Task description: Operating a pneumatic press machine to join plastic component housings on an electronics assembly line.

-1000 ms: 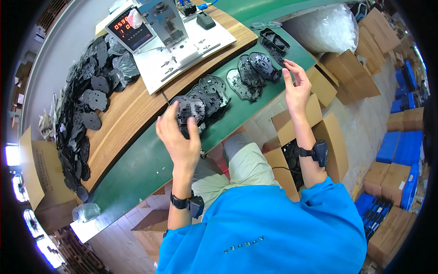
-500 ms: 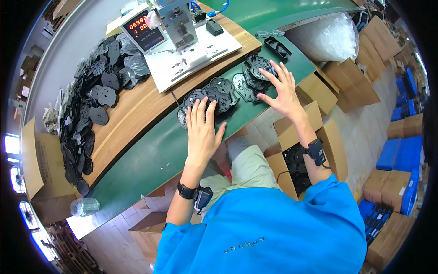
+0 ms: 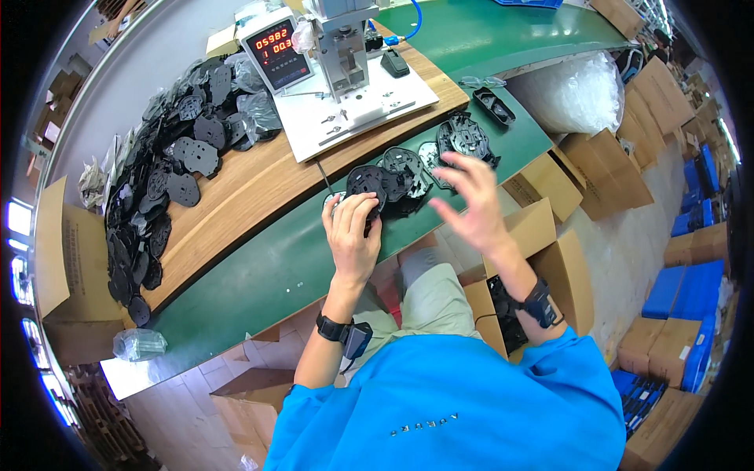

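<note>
My left hand (image 3: 353, 242) is curled on the near edge of a dark, rounded plastic plate (image 3: 366, 179), the thumb tucked against its side. Beside that plate, more black moulded plates (image 3: 405, 169) overlap in a loose pile on the green bench (image 3: 271, 263). To the right, above the bench's near edge, hovers my right hand (image 3: 479, 212), fingers spread and holding nothing, slightly smeared by motion. Beyond its fingertips a second group of black plastic plates (image 3: 469, 137) lies stacked. Part of the left-hand plate is hidden by my fingers.
A machine on a white base (image 3: 357, 118) stands behind the plates, beside a red digital display (image 3: 276, 51). A big heap of black plates (image 3: 184, 149) covers the wooden board's left. An open black case (image 3: 493, 106) is at right. Cardboard boxes (image 3: 561, 259) stand below the bench.
My left hand's fingers have curled from lying over the pile to gripping a plate's edge. My right hand has drawn back from the right-hand stack. The view has shifted slightly.
</note>
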`<state>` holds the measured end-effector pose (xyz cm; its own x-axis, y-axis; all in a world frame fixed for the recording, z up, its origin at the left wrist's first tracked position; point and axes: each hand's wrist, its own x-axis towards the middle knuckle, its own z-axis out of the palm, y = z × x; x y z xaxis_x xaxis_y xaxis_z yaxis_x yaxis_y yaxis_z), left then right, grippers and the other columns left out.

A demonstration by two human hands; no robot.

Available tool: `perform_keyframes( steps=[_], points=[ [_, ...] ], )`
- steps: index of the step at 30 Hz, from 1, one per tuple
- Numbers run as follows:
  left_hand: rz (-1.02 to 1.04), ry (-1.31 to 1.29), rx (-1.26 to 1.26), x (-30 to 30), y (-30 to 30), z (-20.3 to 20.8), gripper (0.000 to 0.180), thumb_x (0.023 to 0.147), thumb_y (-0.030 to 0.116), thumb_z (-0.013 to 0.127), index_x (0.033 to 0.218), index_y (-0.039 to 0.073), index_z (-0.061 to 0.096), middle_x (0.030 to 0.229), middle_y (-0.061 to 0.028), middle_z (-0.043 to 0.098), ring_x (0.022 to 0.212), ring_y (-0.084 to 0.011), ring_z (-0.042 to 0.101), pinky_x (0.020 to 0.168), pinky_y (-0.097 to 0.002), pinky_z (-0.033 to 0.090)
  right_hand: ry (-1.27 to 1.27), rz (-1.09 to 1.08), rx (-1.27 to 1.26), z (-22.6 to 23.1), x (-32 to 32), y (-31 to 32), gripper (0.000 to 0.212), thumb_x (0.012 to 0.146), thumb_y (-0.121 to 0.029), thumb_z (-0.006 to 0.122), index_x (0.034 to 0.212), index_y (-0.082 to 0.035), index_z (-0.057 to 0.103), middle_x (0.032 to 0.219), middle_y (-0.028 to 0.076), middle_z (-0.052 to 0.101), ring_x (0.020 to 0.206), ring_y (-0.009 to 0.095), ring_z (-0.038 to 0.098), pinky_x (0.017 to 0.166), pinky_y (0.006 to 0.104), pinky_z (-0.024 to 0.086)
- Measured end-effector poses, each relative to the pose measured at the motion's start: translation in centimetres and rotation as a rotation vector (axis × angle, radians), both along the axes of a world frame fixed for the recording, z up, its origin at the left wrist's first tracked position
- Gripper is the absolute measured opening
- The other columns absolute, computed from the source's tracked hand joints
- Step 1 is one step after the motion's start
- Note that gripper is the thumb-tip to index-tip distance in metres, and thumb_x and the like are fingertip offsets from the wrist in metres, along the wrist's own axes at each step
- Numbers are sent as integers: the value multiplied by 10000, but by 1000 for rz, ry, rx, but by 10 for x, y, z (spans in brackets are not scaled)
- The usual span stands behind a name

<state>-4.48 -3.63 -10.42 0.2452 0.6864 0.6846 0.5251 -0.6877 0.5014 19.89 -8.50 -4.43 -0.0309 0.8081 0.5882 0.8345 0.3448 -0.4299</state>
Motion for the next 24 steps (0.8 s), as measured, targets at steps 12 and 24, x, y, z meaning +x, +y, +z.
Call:
perform_keyframes(
  steps=[12, 24],
  points=[
    [-91, 10, 235, 1, -11, 6, 441, 736, -10, 811, 1139, 121, 689, 1311, -106, 691, 1201, -309, 647, 1138, -557, 425, 919, 163, -485, -8, -80, 11, 192, 1039, -179, 724, 1104, 2, 713, 967, 49, 743, 823, 87, 656, 734, 274, 546],
    [-4, -129, 128, 3, 0, -2, 613, 844, -26, 799, 1375, 69, 507, 1336, -173, 620, 1238, -385, 600, 1063, -519, 474, 348, -9, -144, 52, 67, 175, 156, 1070, -101, 627, 1142, -35, 749, 1003, 93, 774, 958, 179, 716, 875, 340, 547]
  ],
)
